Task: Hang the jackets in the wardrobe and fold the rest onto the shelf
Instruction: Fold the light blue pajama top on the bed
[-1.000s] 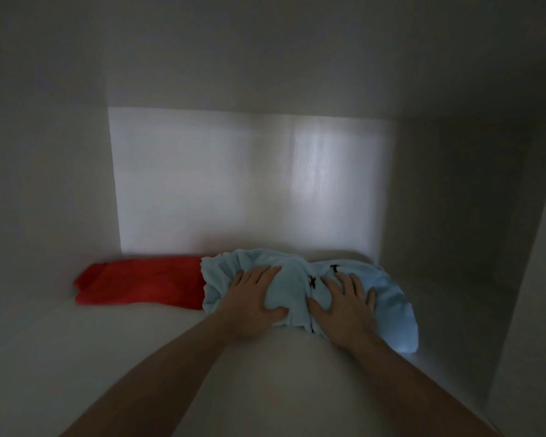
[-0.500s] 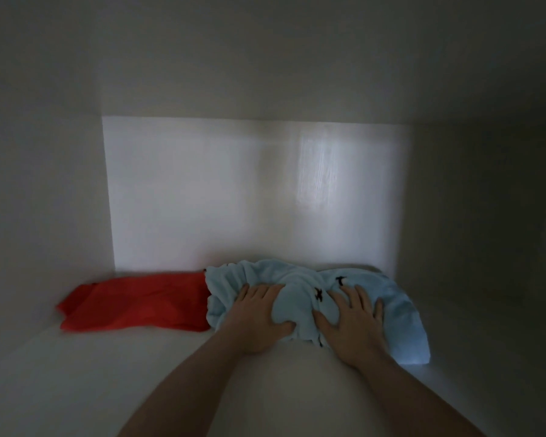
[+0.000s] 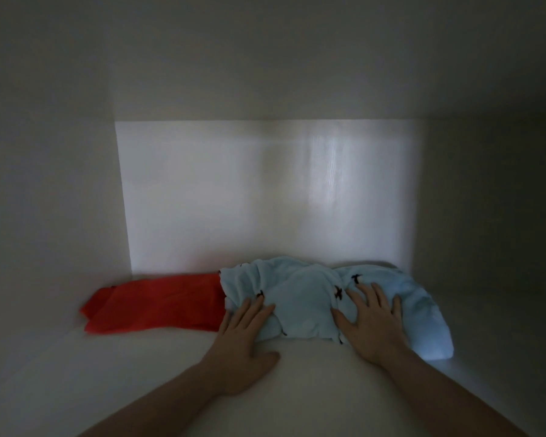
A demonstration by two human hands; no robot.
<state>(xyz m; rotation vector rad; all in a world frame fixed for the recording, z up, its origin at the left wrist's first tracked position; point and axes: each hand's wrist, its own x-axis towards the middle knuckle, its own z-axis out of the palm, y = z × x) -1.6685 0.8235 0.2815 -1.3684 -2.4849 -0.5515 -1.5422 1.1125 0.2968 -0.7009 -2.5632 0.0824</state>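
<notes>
A light blue garment [image 3: 306,298] with small black marks lies bunched on the white shelf [image 3: 139,367], close to the back wall. A folded red garment [image 3: 158,305] lies beside it on the left, touching it. My left hand [image 3: 245,339] lies flat at the blue garment's front left edge, fingers straight, fingertips on the cloth. My right hand [image 3: 371,321] presses flat on top of the blue garment's right half, fingers spread.
The shelf is a dim white compartment with a back wall [image 3: 265,200], a left side wall [image 3: 44,216] and a right side wall [image 3: 486,216]. Bare shelf surface lies in front of both garments.
My left hand has slid back toward me to the front edge of the blue garment. The right hand stays pressed on the cloth. The view has shifted a little.
</notes>
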